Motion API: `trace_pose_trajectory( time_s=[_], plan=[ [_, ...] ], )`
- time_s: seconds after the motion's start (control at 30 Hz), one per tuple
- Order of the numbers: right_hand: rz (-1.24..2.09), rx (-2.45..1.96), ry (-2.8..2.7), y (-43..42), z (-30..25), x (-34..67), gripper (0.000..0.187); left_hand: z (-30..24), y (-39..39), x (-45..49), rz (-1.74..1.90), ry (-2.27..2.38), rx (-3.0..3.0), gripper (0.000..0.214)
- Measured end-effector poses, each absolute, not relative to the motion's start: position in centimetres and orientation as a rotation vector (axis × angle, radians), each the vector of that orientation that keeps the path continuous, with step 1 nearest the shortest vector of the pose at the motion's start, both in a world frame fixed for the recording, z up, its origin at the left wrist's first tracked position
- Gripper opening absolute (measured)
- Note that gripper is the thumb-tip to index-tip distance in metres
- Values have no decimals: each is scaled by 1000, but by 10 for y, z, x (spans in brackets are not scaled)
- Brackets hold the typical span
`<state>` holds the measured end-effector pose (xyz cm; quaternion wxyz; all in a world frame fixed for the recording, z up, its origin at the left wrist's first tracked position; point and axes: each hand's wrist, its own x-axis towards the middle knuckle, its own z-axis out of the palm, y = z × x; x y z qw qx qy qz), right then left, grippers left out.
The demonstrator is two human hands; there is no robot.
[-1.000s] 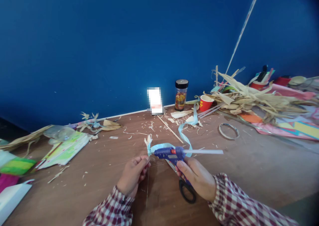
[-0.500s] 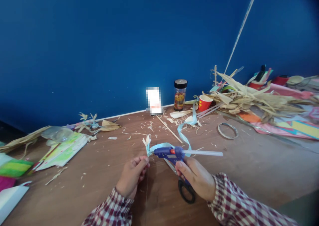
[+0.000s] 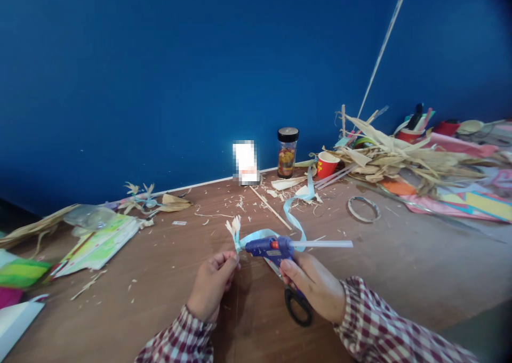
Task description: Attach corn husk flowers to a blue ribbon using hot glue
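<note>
Between the thumb and fingers of my left hand (image 3: 214, 284) is pinched a small corn husk flower (image 3: 233, 228), its pale tips pointing up. Light-blue ribbon (image 3: 262, 234) is wrapped at its base and trails off to the right and back across the table. My right hand (image 3: 314, 283) is wrapped round the grip of a blue glue gun (image 3: 272, 247). The nozzle points left and is at the ribbon-wrapped base; whether it touches I cannot tell. A clear glue stick (image 3: 322, 243) juts from the gun's rear. Scissors (image 3: 298, 305) with black handles lie partly hidden under the gun and right hand.
A jar (image 3: 287, 154) with a black lid and a red paper cup (image 3: 328, 164) stand near the blue wall. Dried corn husks (image 3: 384, 152) pile up at right, beside a tape ring (image 3: 363, 209). A thin stick (image 3: 271, 207) lies among scraps. Painted paper (image 3: 98, 243) lies left.
Both hands hold nearly the same pose. The glue gun's nozzle has come slightly closer to the flower's base, and the view has shifted a little.
</note>
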<state>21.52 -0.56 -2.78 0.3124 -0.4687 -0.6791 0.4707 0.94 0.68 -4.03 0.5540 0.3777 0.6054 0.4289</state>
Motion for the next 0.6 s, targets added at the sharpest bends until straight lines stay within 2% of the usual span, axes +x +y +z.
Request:
trace_pose_trajectory(
  time_s=[0.13,0.23,0.47,0.6],
  plan=[
    [1133,-1255,-1873,-9,-23,224,37,-41,7,9,1055,1470,902,27],
    [908,-1320,-2006,-9,-16,238,32,-40,9,6,1050,1484,936,27],
    [64,-1747,-2192,7,-10,292,21,-34,13,-1,1058,1509,973,31],
    [-398,-2015,-2086,16,-14,334,25,-36,16,1,1060,1500,989,30]
  ],
)
